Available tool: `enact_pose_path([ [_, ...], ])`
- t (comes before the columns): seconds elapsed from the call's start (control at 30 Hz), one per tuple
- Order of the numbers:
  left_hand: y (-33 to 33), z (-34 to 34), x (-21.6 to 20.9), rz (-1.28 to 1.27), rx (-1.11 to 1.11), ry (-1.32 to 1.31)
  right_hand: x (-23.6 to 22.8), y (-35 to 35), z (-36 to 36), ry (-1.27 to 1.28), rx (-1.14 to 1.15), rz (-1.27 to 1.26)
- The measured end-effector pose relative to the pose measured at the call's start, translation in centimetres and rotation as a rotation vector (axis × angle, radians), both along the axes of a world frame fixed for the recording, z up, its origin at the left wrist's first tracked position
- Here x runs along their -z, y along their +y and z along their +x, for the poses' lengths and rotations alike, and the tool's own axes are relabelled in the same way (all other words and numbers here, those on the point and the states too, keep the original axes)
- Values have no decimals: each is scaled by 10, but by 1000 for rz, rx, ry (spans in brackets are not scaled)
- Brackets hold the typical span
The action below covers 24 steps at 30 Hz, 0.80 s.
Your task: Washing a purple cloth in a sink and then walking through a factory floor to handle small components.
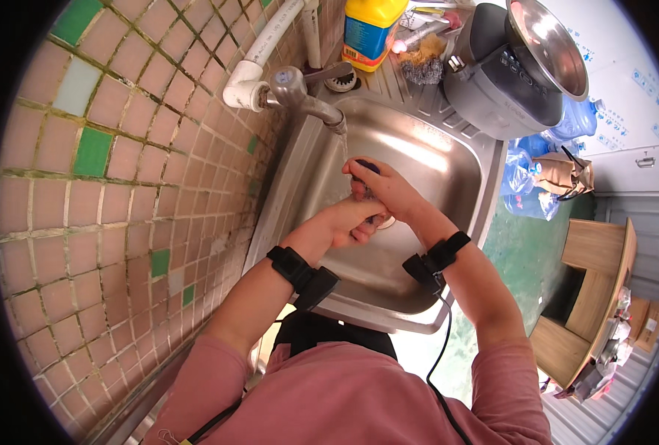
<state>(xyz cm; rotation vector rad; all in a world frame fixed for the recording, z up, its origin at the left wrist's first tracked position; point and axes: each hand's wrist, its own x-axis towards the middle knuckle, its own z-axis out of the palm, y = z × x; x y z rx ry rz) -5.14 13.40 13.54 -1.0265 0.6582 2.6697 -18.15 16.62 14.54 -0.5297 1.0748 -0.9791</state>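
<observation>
While water is running from the tap (289, 85) in a thin stream, both hands are meeting beneath it, over the middle of the sink (418, 278). The right hand (390, 189) is curling partly closed around a small dark object (366, 167), its thumb lying across the top and its fingers hiding most of the shape. The left hand (350, 220) is pressing against the right from the near left side, its fingers bending inward; whether it is gripping anything, I cannot tell. Together the hands are partly covering the drain (386, 222), and the forearms are crossing the near side of the basin. Black straps with boxes are circling both wrists, and a cable (444, 348) is trailing from the right one.

To the left, a tiled wall (77, 204) is running close beside the sink, with a white pipe (270, 41) bending down toward the tap. On the far side, a yellow jug (374, 30) and a metal scourer (422, 72) are resting on the grooved steel worktop (389, 90). At the far right, a grey appliance (492, 100) is carrying a tilted steel bowl (548, 48). Beyond it, plastic bottles (518, 179) are crowding a brown bag (555, 174), and a wooden unit (596, 248) is standing farther right on the green floor (518, 248).
</observation>
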Motion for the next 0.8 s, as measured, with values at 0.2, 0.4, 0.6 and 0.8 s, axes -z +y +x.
enact_pose_path([
  [0.2, 3, -11, 5, -391, 50, -218, 12, -14, 6, 278, 18, 9],
  [0.4, -14, -20, 14, -636, -61, -282, 15, -44, 6, 546, 58, -1],
  [0.6, -46, -5, 13, -416, -227, -136, -26, -40, -4, 732, -71, -215],
  [0.8, -66, -16, 35, 283, -548, 121, -60, -33, -38, 624, 333, -391],
])
